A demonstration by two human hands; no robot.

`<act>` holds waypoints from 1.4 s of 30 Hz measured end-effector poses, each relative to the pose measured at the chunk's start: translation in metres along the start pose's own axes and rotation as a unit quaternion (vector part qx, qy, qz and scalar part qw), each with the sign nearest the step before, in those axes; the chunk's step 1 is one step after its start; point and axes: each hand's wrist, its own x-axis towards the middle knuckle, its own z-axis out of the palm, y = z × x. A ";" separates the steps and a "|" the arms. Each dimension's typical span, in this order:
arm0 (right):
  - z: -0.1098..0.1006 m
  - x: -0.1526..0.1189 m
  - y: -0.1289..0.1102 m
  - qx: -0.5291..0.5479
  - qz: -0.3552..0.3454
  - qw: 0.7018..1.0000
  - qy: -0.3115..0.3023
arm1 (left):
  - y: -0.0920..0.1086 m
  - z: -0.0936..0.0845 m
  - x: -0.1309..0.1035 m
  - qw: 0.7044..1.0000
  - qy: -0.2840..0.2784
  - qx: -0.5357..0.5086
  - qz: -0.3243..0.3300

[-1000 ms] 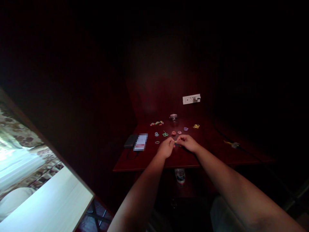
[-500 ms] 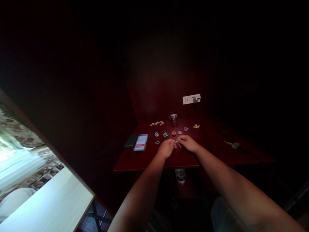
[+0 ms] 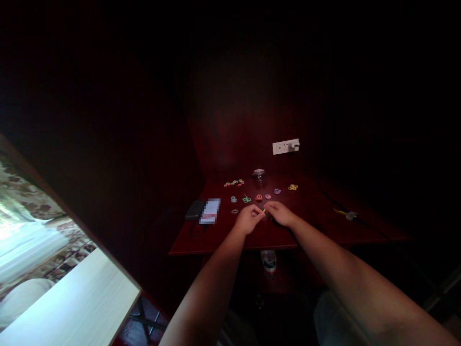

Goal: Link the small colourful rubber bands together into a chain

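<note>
My left hand (image 3: 250, 218) and my right hand (image 3: 279, 213) meet over the front of the dark red desk, fingertips pinched together. Between them shows a small yellow band (image 3: 264, 210), partly hidden by the fingers. Just beyond the hands lie small piles of coloured bands: orange-red bands (image 3: 259, 198), pink bands (image 3: 268, 196), green bands (image 3: 246, 199) and purple bands (image 3: 277, 191). Farther right is a pile of yellow bands (image 3: 293, 187). Blue bands (image 3: 234, 199) and a single pale band (image 3: 235, 211) lie left of my left hand.
Mixed coloured bands (image 3: 234, 183) spread at the back left, near a clear jar (image 3: 259, 177). A phone (image 3: 210, 211) and a black box-like item (image 3: 195, 210) lie at the left. A cable with a plug (image 3: 349, 215) crosses the right side. A bottle (image 3: 269, 261) stands under the desk.
My left fingers have shifted slightly right and reach closer to my right fingertips, at the yellow band. The piles on the desk look the same.
</note>
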 end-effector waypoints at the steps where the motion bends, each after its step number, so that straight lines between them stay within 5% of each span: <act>1: 0.000 0.000 0.000 -0.007 -0.001 1.000 0.002 | 0.000 0.000 0.000 1.000 -0.003 -0.009 -0.002; 16: 0.001 -0.002 -0.010 -0.018 0.011 1.000 -0.018 | 0.002 0.000 -0.001 1.000 0.006 0.001 -0.016; 42: -0.001 0.000 -0.002 -0.011 0.004 0.999 0.032 | 0.006 0.000 -0.001 0.999 0.004 -0.032 -0.022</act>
